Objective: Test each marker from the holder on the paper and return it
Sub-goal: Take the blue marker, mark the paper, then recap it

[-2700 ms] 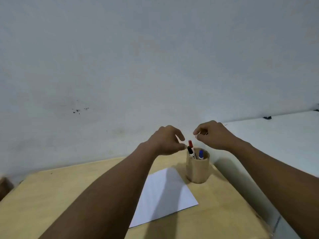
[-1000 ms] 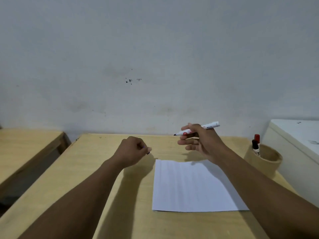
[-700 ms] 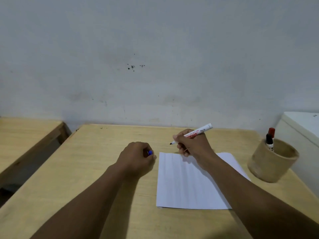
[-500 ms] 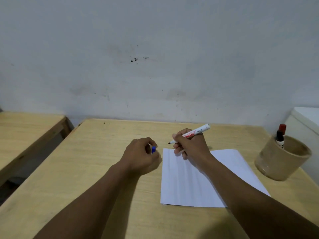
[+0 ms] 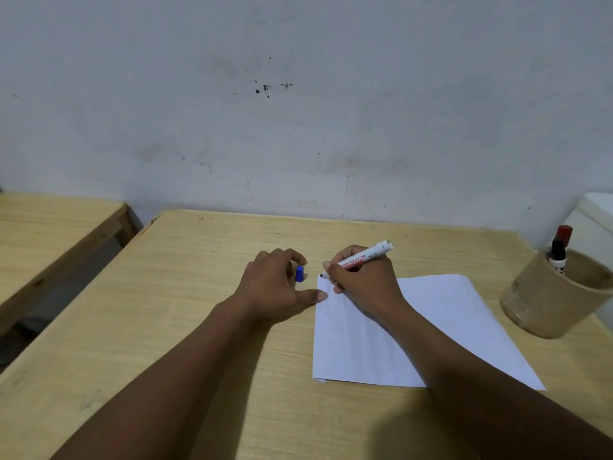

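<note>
My right hand (image 5: 363,280) grips an uncapped white marker (image 5: 371,255) with a red label. Its dark tip touches the far left corner of the white paper (image 5: 464,320). My left hand (image 5: 272,287) rests on the table just left of the paper, with the marker's blue cap (image 5: 299,273) upright against its curled fingers and its thumb stretched onto the paper's left edge. At the right, the tan round holder (image 5: 544,300) contains a red-capped marker (image 5: 564,233) and a black-capped marker (image 5: 557,252).
The wooden table (image 5: 199,327) ends at a grey wall along its far side. A second wooden table (image 5: 49,227) stands to the left across a gap. A white box (image 5: 597,210) sits behind the holder at the right edge.
My right hand took a marker from the holder, brought it over the paper and lowered its tip to the far left corner. My left hand came down with the blue cap, thumb now on the paper.
</note>
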